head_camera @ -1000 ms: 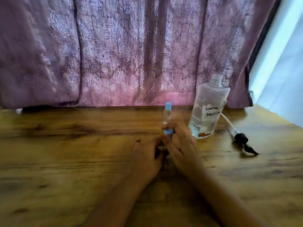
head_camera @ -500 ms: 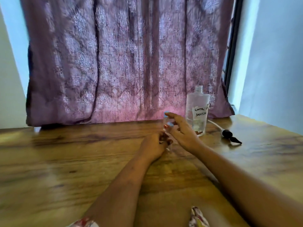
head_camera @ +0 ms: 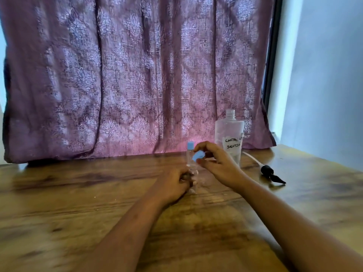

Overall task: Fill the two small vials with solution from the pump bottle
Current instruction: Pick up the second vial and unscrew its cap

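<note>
My left hand [head_camera: 174, 184] is closed around a small clear vial [head_camera: 194, 188] that stands on the wooden table [head_camera: 98, 203]. Just above it, my right hand [head_camera: 218, 165] pinches a blue cap [head_camera: 198, 155] between thumb and fingers, clear of the vial. A second small vial [head_camera: 190, 154] with its blue cap on stands upright right behind. The clear bottle [head_camera: 228, 134], labelled as contact solution, stands open at the back right, behind my right hand. Its black pump head [head_camera: 270, 172] and white tube lie on the table to its right.
A purple patterned curtain [head_camera: 137, 85] hangs along the table's far edge. A pale wall [head_camera: 324, 75] rises on the right, past the table's right edge.
My right hand has lifted from the vial top with the blue cap in its fingers. My left hand keeps its hold on the vial. The camera has pulled back and tilted up.
</note>
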Demonstrator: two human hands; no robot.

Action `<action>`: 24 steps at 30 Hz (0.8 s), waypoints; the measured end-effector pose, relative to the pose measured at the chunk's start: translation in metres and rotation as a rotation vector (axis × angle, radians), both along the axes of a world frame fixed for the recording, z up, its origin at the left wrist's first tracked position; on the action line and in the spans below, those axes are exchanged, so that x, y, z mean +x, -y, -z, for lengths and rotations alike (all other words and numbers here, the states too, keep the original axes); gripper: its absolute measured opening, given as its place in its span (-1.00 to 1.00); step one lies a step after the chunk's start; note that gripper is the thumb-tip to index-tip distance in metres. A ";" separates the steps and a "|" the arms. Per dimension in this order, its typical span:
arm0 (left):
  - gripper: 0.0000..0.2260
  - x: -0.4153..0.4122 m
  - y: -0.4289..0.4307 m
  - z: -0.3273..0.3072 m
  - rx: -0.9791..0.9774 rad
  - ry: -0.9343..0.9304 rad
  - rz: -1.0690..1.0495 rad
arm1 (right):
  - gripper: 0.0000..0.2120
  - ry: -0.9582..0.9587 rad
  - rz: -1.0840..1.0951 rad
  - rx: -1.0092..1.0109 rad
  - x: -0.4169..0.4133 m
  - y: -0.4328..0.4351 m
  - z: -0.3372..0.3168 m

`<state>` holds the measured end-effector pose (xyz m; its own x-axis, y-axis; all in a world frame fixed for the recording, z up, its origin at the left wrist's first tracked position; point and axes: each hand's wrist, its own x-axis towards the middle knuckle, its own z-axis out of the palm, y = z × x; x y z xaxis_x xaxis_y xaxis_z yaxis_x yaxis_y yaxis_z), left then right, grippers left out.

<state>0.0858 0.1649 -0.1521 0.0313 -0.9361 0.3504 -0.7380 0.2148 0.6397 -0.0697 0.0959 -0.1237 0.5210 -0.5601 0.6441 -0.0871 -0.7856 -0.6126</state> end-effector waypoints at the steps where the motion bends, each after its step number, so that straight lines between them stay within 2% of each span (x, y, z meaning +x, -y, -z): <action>1: -0.85 -0.001 0.000 0.000 0.003 -0.013 0.006 | -0.79 0.074 0.001 0.044 -0.004 0.001 -0.003; 4: -0.80 -0.003 -0.004 -0.002 0.012 -0.006 -0.022 | -0.77 0.209 0.034 0.192 -0.020 0.004 -0.009; 9: -0.78 -0.007 -0.017 -0.005 0.013 0.037 -0.070 | -0.90 0.194 0.165 0.357 -0.035 0.013 0.002; 11: -0.77 -0.007 -0.019 -0.004 0.019 0.070 -0.094 | -0.85 0.182 0.189 0.369 -0.038 0.015 0.004; 16: -0.72 -0.007 -0.016 -0.002 0.023 0.132 -0.156 | -0.75 -0.050 0.420 0.186 -0.055 0.029 0.009; 18: -0.73 -0.006 -0.014 -0.002 0.027 0.120 -0.166 | -0.75 -0.292 0.501 0.148 -0.063 0.035 0.012; 20: -0.77 -0.006 -0.013 0.000 0.041 0.064 -0.170 | -0.74 -0.480 0.470 0.195 -0.066 0.040 0.017; 24: -0.81 -0.007 -0.012 0.001 0.054 0.028 -0.179 | -0.65 -0.558 0.466 0.204 -0.063 0.047 0.021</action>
<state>0.0785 0.1766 -0.1534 0.1897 -0.9339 0.3029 -0.7790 0.0445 0.6254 -0.1328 0.0492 -0.1444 0.4193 -0.8823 0.2140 -0.7225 -0.4670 -0.5098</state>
